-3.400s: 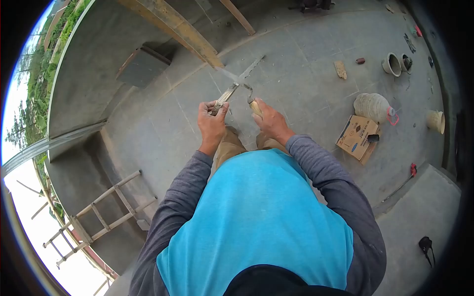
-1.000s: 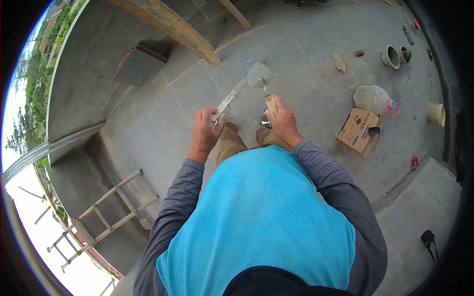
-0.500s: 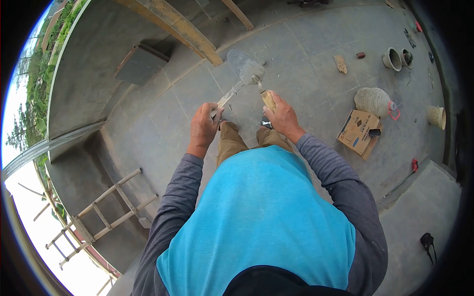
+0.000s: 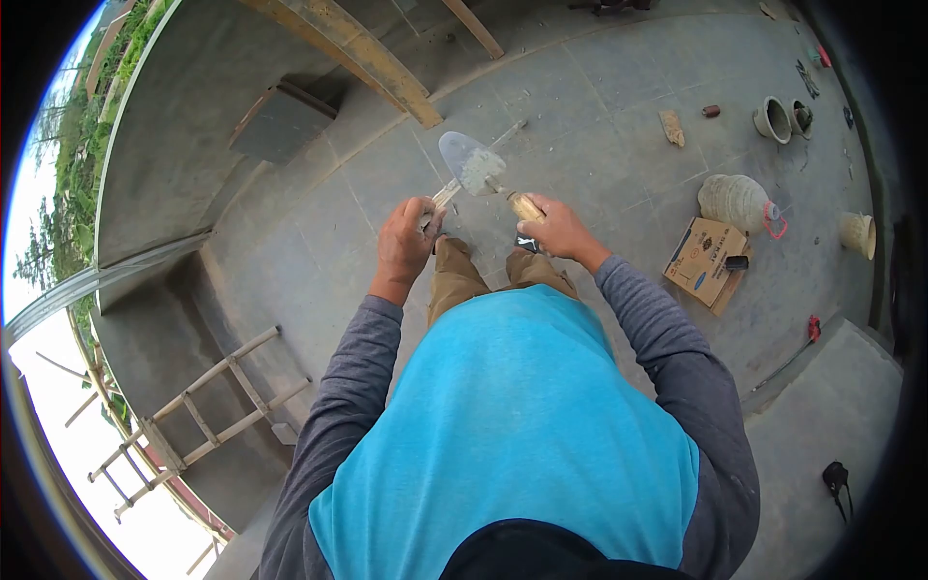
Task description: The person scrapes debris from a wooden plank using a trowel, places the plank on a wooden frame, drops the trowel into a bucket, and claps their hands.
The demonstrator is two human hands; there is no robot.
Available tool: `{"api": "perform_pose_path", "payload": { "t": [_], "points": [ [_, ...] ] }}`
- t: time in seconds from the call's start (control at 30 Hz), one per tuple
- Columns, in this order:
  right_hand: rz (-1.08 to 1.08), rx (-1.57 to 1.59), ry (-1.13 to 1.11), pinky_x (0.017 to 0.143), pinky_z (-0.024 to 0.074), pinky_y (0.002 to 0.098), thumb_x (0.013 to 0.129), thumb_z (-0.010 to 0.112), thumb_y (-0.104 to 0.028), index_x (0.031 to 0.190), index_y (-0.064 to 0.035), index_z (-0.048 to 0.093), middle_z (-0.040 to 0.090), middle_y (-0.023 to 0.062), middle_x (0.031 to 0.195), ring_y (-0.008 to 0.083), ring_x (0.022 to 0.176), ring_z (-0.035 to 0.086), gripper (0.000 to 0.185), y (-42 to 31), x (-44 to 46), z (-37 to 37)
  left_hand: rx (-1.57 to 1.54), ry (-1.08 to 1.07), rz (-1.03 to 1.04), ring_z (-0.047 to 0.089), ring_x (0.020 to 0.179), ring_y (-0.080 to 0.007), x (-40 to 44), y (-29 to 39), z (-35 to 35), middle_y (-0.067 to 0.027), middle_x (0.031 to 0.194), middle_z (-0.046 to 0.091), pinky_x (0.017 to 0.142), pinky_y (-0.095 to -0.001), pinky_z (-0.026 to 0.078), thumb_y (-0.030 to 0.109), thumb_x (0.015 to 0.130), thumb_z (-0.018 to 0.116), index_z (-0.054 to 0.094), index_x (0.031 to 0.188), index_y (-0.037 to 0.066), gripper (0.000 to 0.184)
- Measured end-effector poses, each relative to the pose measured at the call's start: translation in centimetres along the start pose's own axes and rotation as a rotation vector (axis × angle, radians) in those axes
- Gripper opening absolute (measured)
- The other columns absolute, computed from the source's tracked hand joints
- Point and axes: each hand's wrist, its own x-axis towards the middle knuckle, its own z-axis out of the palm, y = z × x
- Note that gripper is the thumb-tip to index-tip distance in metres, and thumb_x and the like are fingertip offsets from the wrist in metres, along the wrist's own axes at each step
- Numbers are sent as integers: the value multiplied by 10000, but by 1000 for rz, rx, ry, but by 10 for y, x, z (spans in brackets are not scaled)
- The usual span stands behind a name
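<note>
My left hand (image 4: pixel 404 244) is closed round the near end of a thin, pale, crusted strip (image 4: pixel 448 192), which points up and to the right. My right hand (image 4: pixel 558 229) grips the wooden handle of a trowel (image 4: pixel 472 162). The trowel's rounded blade, with a pale residue near its neck, points up and left and lies over part of the strip in the view. Whether blade and strip touch, I cannot tell. Below the hands are brown trousers (image 4: pixel 457 274) and a dark shoe.
On the right stand a cardboard box (image 4: pixel 698 259), a large dusty bottle (image 4: pixel 732 201), two pots (image 4: pixel 772 120) side by side and another pot (image 4: pixel 856 235). A wooden ladder (image 4: pixel 208 416) is at the lower left. Yellowish beams (image 4: pixel 358 53) come down at the top.
The trowel blade has swung left and down from beyond the strip's tip to over the strip. My right hand has shifted slightly and its wrist has turned. Both hands keep their holds.
</note>
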Motion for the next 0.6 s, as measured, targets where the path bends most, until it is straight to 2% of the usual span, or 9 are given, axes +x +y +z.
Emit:
{"api": "perform_pose_path", "payload": {
  "t": [0.07,0.1,0.17,0.2,0.27,0.37,0.5,0.57,0.6],
  "points": [
    [193,127,-248,666,535,359,824,676,-246,1306,-18,559,689,131,926,227,755,675,545,-12,0,-14,-3,-13,25,680,866,-330,-2,-2,-1,-137,972,700,735,-395,543,201,861,743,587,933,52,228],
    [192,126,-242,666,535,359,824,676,-246,1306,-18,559,689,131,926,227,755,675,545,-10,3,-13,-11,-19,54,681,865,-330,-1,-2,-1,-138,973,700,735,-395,543,199,859,744,588,932,53,226],
    [410,346,-152,507,490,292,840,676,-229,1323,-24,554,642,68,824,132,587,598,539,-2,7,-9,-8,-8,55,681,861,-329,2,-1,0,-137,971,700,733,-393,544,196,858,746,588,929,54,224],
    [409,346,-155,507,490,292,840,676,-229,1323,-24,554,642,68,824,132,587,598,539,-2,6,-9,0,-2,54,682,857,-327,2,-1,-1,-137,970,700,730,-391,545,194,857,747,588,926,54,222],
    [350,404,-365,424,438,259,849,670,-214,1348,-25,539,610,47,785,101,491,531,549,0,2,-9,-16,5,34,682,857,-326,4,-3,-2,-137,971,701,729,-389,545,193,858,746,588,925,55,221],
    [361,343,-255,441,460,265,852,664,-204,1373,-14,516,616,46,795,107,511,546,573,-3,4,-11,-31,6,11,684,857,-325,6,-4,-3,-137,972,702,729,-386,547,191,860,746,589,926,54,218],
    [354,414,-276,440,463,266,851,665,-204,1385,-5,499,613,49,793,109,514,551,594,-3,10,-8,-2,-3,4,687,854,-322,9,-4,-4,-138,973,705,730,-383,548,195,861,747,597,928,52,218],
    [271,301,-337,448,466,271,849,661,-199,1387,-15,500,617,58,803,112,514,550,592,-8,4,-14,0,-1,1,687,850,-320,6,-7,-7,-136,970,706,729,-382,548,199,860,748,600,928,51,220],
    [304,325,-286,451,467,275,844,658,-190,1380,-14,509,622,66,812,113,510,545,583,-5,8,-12,-7,16,5,688,845,-318,9,-8,-6,-134,966,707,729,-381,547,203,860,749,602,927,51,221]
  ]
}}
